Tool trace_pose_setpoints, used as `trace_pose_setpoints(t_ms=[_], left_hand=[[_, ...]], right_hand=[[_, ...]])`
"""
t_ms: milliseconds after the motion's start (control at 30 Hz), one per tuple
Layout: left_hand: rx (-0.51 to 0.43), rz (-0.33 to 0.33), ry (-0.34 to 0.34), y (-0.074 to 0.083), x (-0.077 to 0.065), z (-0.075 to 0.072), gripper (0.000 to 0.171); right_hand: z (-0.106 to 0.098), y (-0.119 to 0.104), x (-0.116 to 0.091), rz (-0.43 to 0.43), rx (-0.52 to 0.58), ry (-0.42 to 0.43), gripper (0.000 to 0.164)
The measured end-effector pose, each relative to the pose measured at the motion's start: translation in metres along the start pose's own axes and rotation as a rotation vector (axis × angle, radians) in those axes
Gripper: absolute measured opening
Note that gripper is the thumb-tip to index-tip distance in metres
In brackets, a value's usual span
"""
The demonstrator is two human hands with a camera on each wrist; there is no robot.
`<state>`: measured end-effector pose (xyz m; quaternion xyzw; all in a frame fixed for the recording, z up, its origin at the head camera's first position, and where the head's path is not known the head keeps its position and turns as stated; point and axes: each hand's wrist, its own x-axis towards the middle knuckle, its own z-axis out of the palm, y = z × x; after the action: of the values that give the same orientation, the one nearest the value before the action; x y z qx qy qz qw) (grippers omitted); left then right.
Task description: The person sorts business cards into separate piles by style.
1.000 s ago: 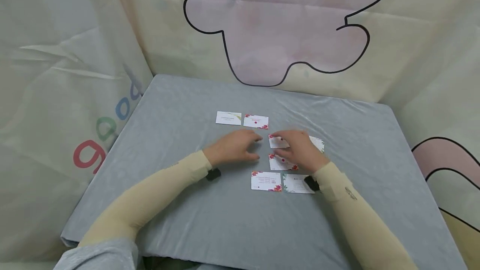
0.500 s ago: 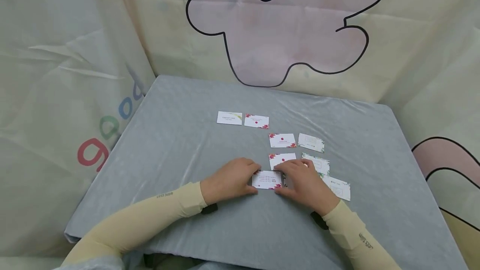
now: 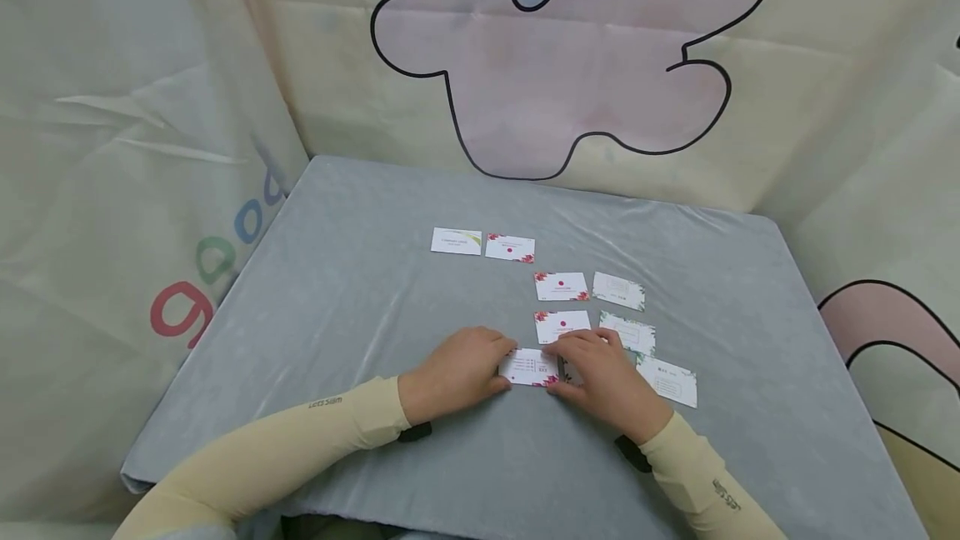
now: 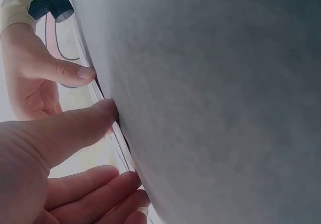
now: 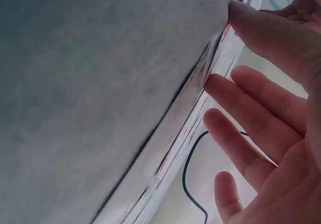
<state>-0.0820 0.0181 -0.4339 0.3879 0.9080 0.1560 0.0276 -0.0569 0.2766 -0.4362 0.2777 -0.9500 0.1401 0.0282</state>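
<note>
A white business card with red flowers (image 3: 529, 367) lies flat on the grey cloth between both hands. My left hand (image 3: 457, 369) holds its left end, thumb at the near corner and fingers at the far corner. At its right end my right hand (image 3: 611, 373) holds it the same way, thumb and forefinger at the corners. In the gap of the right hand a shaded, leaf-patterned card (image 3: 572, 372) partly shows. Just beyond lie a red-flowered card (image 3: 561, 325) and a green-leafed card (image 3: 628, 332). Both wrist views show the fingertips low against the cloth.
Another leafed card (image 3: 667, 380) lies right of the right hand. Farther back are a red-flowered card (image 3: 561, 286), a leafed card (image 3: 618, 291), a second red-flowered card (image 3: 510, 247) and a green-striped card (image 3: 456, 241). A printed curtain (image 3: 585, 82) borders the grey-covered table (image 3: 360, 198).
Both hands have come down toward the near side, from above the middle cards to the red-flowered card at the front. Over the last half second they have barely moved.
</note>
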Motion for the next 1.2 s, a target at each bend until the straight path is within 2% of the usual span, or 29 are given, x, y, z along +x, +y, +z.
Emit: trace_pose_setpoints(t_ms=[267, 533, 800, 1033, 1200], left_hand=[[-0.069, -0.054, -0.021, -0.001, 0.006, -0.005, 0.042], [-0.069, -0.033, -0.043, -0.004, 0.011, -0.009, 0.038], [-0.094, -0.045, -0.062, -0.012, 0.015, -0.012, 0.039], [-0.054, -0.047, -0.025, -0.036, 0.029, -0.02, 0.041], [-0.03, -0.091, -0.036, -0.06, 0.058, -0.029, 0.04]], right_hand=[[-0.001, -0.001, 0.001, 0.006, 0.023, 0.009, 0.053], [-0.001, 0.0, 0.003, 0.009, 0.039, 0.018, 0.052], [-0.005, -0.001, 0.01, 0.0, 0.049, 0.015, 0.053], [-0.011, 0.01, 0.041, 0.01, 0.073, -0.019, 0.053], [-0.01, 0.029, 0.077, 0.034, 0.117, -0.062, 0.051]])
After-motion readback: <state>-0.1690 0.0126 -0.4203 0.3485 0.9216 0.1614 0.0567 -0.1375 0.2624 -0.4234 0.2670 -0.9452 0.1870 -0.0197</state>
